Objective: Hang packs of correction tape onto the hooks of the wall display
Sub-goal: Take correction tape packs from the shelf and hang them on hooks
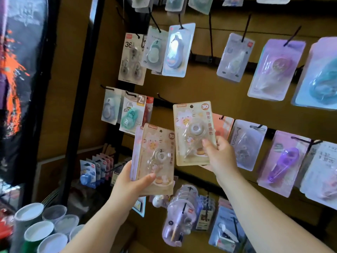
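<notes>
My right hand (pixel 218 152) grips the lower right corner of one cream correction tape pack (pixel 193 125) with a cat picture and a "30" badge. The pack is raised upright, its hang hole just right of and below a bare black hook (pixel 161 98). My left hand (pixel 131 181) holds a small stack of the same cream packs (pixel 155 154) from below, lower and to the left. Both are in front of the brown wall display (pixel 200 92).
Many other tape packs hang on black hooks across the display, such as a teal pack (pixel 132 115) to the left and purple packs (pixel 284 161) to the right. A black frame post (pixel 82 88) stands at left. Grey cups (pixel 42 227) stand at bottom left.
</notes>
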`<state>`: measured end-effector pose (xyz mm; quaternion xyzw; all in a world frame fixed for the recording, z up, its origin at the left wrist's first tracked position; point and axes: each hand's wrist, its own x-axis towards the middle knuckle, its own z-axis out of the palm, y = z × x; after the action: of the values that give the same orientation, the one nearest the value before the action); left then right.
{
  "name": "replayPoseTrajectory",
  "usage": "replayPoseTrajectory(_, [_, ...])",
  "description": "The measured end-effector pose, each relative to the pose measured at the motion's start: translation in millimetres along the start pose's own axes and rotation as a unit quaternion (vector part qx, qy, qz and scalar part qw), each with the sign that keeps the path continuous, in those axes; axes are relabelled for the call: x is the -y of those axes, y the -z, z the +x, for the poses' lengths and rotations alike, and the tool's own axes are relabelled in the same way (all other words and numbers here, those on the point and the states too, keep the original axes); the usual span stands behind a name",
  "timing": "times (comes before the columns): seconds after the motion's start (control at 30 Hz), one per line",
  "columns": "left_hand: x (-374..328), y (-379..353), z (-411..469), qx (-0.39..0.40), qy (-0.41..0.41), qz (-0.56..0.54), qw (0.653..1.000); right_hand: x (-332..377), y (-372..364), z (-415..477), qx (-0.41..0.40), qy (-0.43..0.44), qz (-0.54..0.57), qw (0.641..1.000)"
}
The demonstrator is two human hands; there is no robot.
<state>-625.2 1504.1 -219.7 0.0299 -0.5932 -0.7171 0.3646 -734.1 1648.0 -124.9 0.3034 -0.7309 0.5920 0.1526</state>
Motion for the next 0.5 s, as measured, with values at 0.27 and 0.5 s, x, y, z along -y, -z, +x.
replayPoseTrajectory(0.27, [9.0, 17.3, 8.4, -0.031, -0.005, 0.008, 0.999, -8.7, -10.1, 16.8, 0.017, -0.056, 0.031, 0.998])
replayPoseTrajectory(0.5, [13.7, 26.7, 14.6, -0.033, -0.027, 0.02, 0.999, -16.9, -21.7, 18.4, 0.008, -0.038, 0.001, 0.999])
